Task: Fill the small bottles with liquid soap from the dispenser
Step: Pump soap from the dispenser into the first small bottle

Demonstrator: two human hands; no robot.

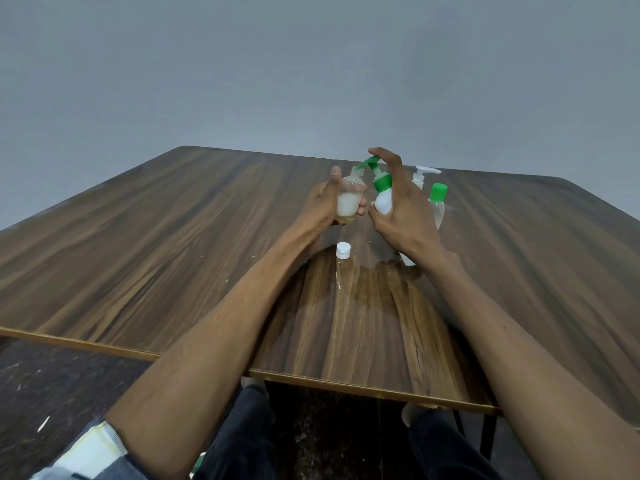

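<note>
My left hand (320, 202) holds a small clear bottle (348, 199), partly filled with whitish soap, tilted toward the dispenser. My right hand (401, 209) wraps the white soap dispenser (383, 202) with its green pump (372, 166); my fingers rest on top of the pump head. The green nozzle points into the small bottle's open neck. A white cap (343, 251) lies on the wooden table (173, 254) just in front of my hands.
Behind my right hand stand a clear bottle with a green cap (437, 199) and a white pump bottle (423, 174). The table's near edge (346, 381) runs above my knees. A grey wall stands beyond the table.
</note>
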